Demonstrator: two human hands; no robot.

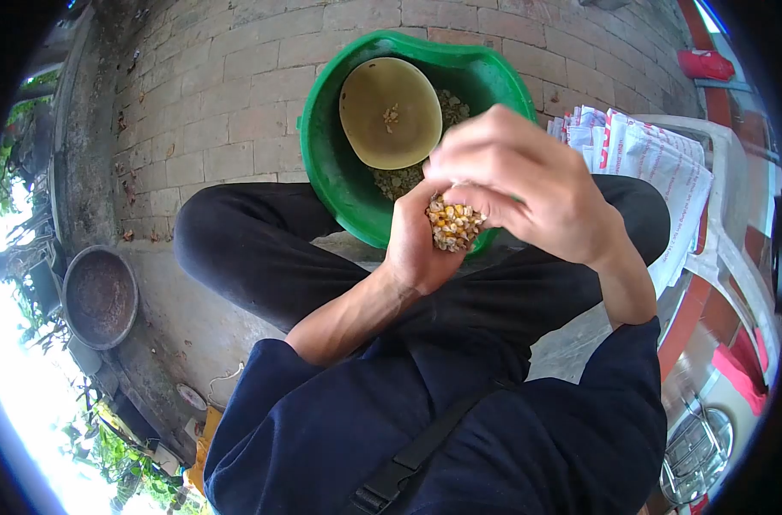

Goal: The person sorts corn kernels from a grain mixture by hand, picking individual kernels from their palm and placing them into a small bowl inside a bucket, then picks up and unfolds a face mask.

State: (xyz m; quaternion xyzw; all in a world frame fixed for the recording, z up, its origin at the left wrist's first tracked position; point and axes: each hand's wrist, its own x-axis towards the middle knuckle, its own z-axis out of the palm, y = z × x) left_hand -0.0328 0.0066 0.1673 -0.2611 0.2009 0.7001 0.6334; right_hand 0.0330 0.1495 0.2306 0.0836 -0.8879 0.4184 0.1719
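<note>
Corn: a rounded cluster of kernels (453, 228), smooth yellow and whitish, in the left hand above the tub's near edge; loose or on a cob, I cannot tell.
Tub: green plastic (322, 176), round with a wavy rim, between 2 dark trouser legs (266, 249) on the floor.
Bowl: pale yellow and smooth-walled (391, 86), inside the tub, with a few pale bits (391, 118) at its centre.
Tub bottom: coarse, grey-brown crumbly material (399, 182), partly covered by the bowl and hands.
Floor: worn rectangular bricks (258, 94).
Chair: whitish plastic (730, 189), carrying folded white sheets (652, 159) with red print; their small lettering is hard to read.
Left hand: palm cupped (415, 245), grip closed round the corn; some fingers hidden.
Right hand: arched over from the right (545, 189), thumb at the kernels, fingers bent and blurred; whether its grip pinches anything, I cannot tell.
</note>
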